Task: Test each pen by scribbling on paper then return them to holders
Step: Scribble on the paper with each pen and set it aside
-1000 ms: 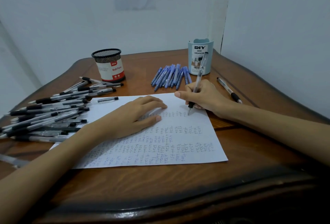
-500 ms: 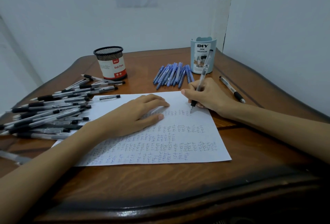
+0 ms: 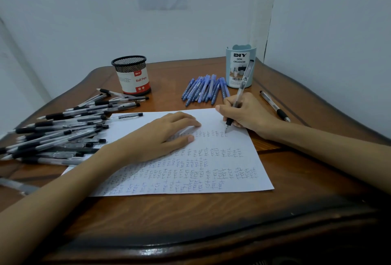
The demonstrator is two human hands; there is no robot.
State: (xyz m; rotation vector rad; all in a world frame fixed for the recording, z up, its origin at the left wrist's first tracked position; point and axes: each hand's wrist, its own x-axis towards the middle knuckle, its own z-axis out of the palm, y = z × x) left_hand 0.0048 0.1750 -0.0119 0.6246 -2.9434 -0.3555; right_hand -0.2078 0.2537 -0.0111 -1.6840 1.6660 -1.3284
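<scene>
A white sheet of paper [image 3: 228, 171] covered in rows of small scribbles lies on the wooden table. My right hand [image 3: 247, 112] grips a clear black-grip pen [image 3: 240, 93], its tip touching the paper near the top right. My left hand [image 3: 160, 135] rests flat on the sheet, fingers relaxed. A pile of several black pens [image 3: 63, 129] lies at the left. Several blue pens [image 3: 203, 89] lie in a row at the back. A black mesh holder [image 3: 133, 76] and a light blue holder [image 3: 240, 68] stand behind them.
One more black-grip pen [image 3: 275, 106] lies alone on the table to the right of my right hand. White walls close in at the back and right. The table's curved dark front edge [image 3: 190, 247] runs below the paper.
The pen tip has shifted slightly to the right along the top row of scribbles. My left hand has stayed in place on the paper.
</scene>
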